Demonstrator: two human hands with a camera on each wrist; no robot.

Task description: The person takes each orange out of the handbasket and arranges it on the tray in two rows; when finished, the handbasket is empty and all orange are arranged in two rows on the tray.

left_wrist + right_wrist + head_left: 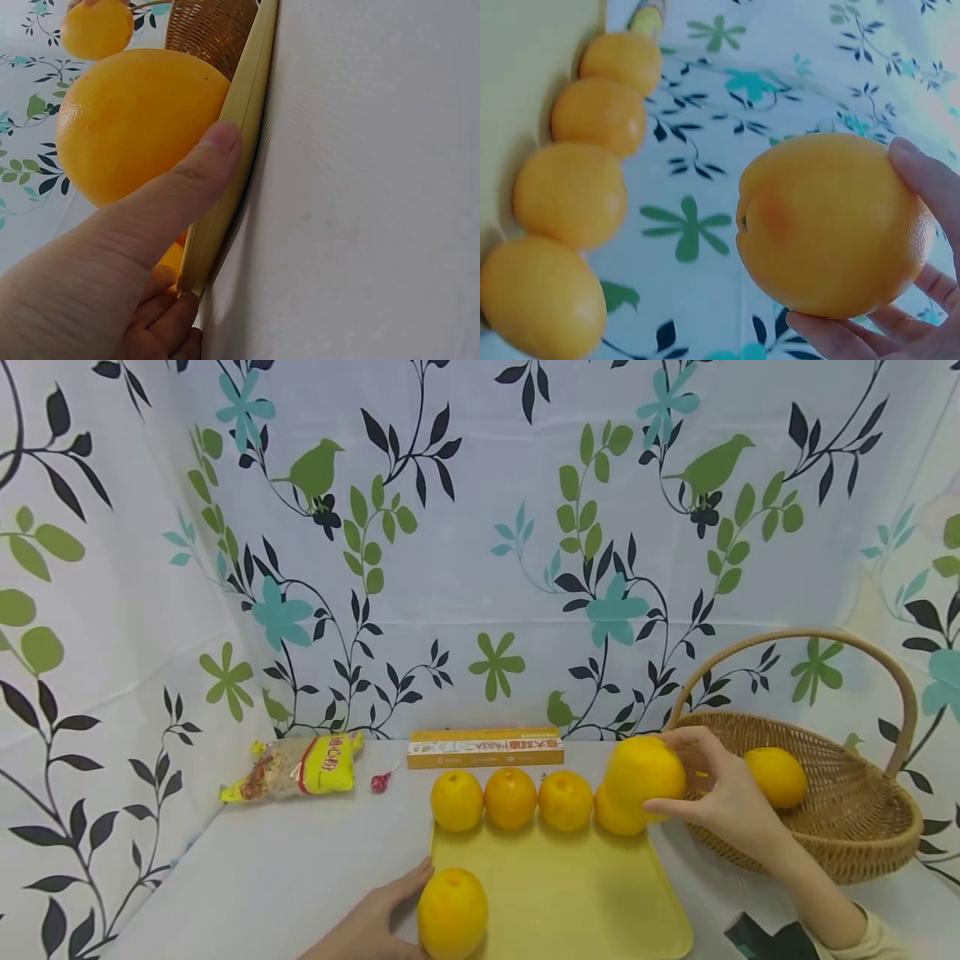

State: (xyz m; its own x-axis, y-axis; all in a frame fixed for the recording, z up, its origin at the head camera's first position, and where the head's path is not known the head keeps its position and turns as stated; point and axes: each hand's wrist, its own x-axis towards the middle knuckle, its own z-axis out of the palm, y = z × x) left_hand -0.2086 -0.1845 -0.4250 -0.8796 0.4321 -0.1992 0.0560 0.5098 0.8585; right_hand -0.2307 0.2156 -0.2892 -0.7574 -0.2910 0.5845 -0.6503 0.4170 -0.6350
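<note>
My right hand [731,806] holds an orange [643,770] between thumb and fingers, raised at the back right corner of the yellow tray [570,881]. In the right wrist view the held orange [832,225] shows its stem dimple facing left. Behind it in the head view, partly hidden, is the rightmost of several oranges [510,797] lined up along the tray's far edge. My left hand [382,906] is at the tray's left edge, beside a single orange [453,914] at the front left. Thumb and fingertips touch the tray's rim [217,202] in the left wrist view.
A wicker basket [862,852] with a tall handle stands at right, another orange [777,777] inside. Behind the tray lies an orange pasta box [486,748]. Left of that are a red lollipop [380,782] and a yellow food packet [300,766]. A patterned curtain [480,552] hangs behind.
</note>
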